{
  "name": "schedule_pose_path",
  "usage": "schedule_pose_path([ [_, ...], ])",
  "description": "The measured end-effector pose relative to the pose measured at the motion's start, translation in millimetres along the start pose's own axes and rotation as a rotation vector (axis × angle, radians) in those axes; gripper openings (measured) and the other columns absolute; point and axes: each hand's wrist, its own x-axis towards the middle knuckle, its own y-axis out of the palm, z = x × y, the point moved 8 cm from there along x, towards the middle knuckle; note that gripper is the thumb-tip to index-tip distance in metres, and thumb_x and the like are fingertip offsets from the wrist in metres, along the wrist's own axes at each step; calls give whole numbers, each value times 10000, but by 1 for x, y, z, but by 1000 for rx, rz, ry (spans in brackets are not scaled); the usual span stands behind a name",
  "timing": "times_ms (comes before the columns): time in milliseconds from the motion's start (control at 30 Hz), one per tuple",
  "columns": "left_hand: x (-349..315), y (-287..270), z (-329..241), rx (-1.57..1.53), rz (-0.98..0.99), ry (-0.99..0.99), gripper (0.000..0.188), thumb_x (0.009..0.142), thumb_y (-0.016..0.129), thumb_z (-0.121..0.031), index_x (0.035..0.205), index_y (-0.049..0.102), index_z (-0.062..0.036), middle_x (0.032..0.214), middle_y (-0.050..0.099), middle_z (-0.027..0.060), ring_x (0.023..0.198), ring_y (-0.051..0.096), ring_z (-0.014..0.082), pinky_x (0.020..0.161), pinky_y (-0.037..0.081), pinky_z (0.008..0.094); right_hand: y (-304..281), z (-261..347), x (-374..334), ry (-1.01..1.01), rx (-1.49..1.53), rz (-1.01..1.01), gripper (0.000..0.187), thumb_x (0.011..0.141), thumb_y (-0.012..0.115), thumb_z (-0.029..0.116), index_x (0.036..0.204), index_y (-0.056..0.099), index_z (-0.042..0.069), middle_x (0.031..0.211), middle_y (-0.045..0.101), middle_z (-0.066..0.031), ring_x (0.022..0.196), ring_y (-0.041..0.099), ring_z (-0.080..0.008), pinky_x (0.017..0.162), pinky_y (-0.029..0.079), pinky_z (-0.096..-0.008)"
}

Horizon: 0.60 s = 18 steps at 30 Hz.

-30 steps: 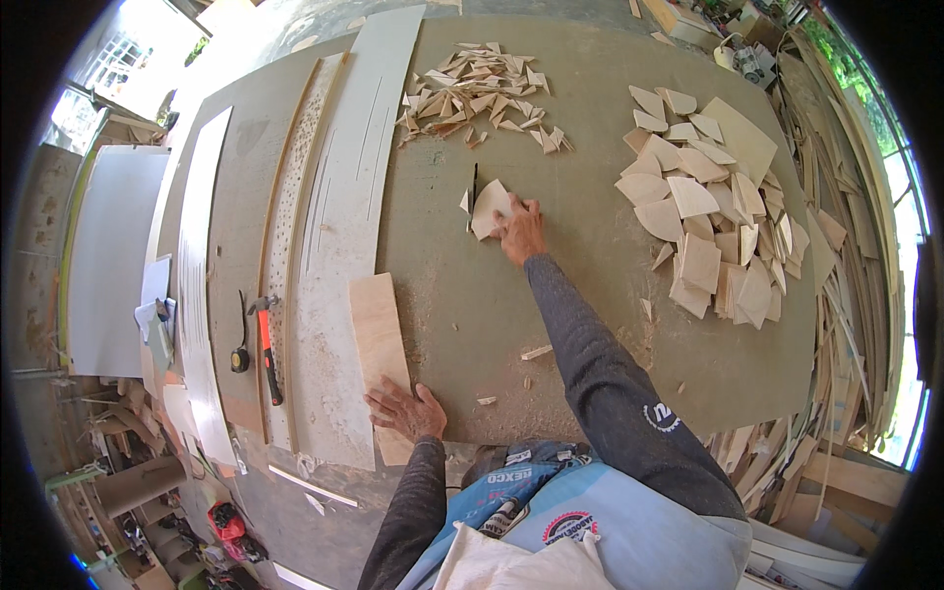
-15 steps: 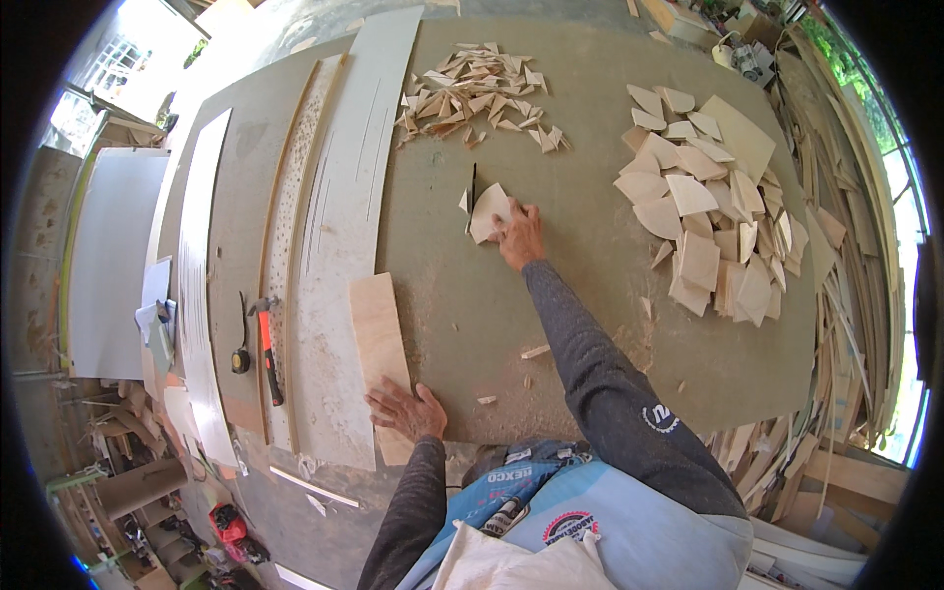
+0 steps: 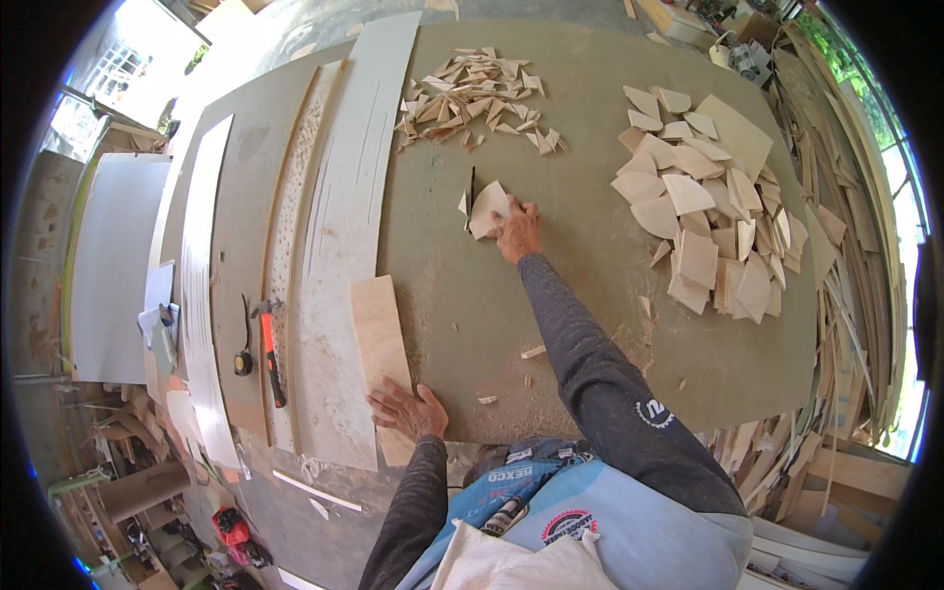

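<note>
My left hand (image 3: 408, 407) lies flat, fingers spread, on the lower part of a plain plywood strip (image 3: 379, 324). Farther out, my right hand (image 3: 517, 233) has its fingers bent over the right edge of a small plywood piece (image 3: 487, 209) with a curved side, gripping it against the tabletop. A thin dark stick-like tool (image 3: 472, 187) stands out along that piece's left side, with a small pale wood offcut (image 3: 462, 204) beside it; what kind of tool it is, I cannot tell.
A heap of curved-edge plywood pieces (image 3: 703, 202) lies at right, and small pointed offcuts (image 3: 477, 93) are piled at the far middle. A long white board (image 3: 339, 226), a hammer (image 3: 269, 349) and a tape measure (image 3: 242, 362) lie at left. Sawdust and chips dot the tabletop (image 3: 472, 344).
Both hands, the plywood strip and the small piece hold nearly the same places. Only a slight shift of the whole view shows.
</note>
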Motion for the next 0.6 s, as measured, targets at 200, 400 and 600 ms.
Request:
schedule_pose_path([
  [200, 0, 0, 0, -6, -1, 2, 842, 983, 547, -385, 1633, 103, -84, 1642, 81, 314, 1551, 1, 457, 1185, 39, 697, 3, 1, -8, 0, -1, -38, 358, 872, 764, 306, 1210, 759, 189, 1448, 480, -100, 1256, 411, -350, 1050, 391, -494],
  [400, -2, 4, 2, -16, 5, 16, 832, 989, 537, -386, 1631, 103, -82, 1642, 79, 318, 1550, 6, 460, 1184, 34, 696, -4, 4, -11, 83, 63, -51, 347, 844, 790, 235, 1187, 780, 181, 1502, 465, -105, 1269, 398, -338, 1094, 370, -447],
  [600, -2, 3, 3, 1, -13, 16, 828, 989, 536, -384, 1629, 107, -82, 1643, 84, 312, 1551, 14, 455, 1185, 37, 694, -6, 6, -10, 99, 53, -32, 367, 834, 791, 233, 1197, 776, 176, 1506, 464, -105, 1266, 399, -337, 1104, 359, -445],
])
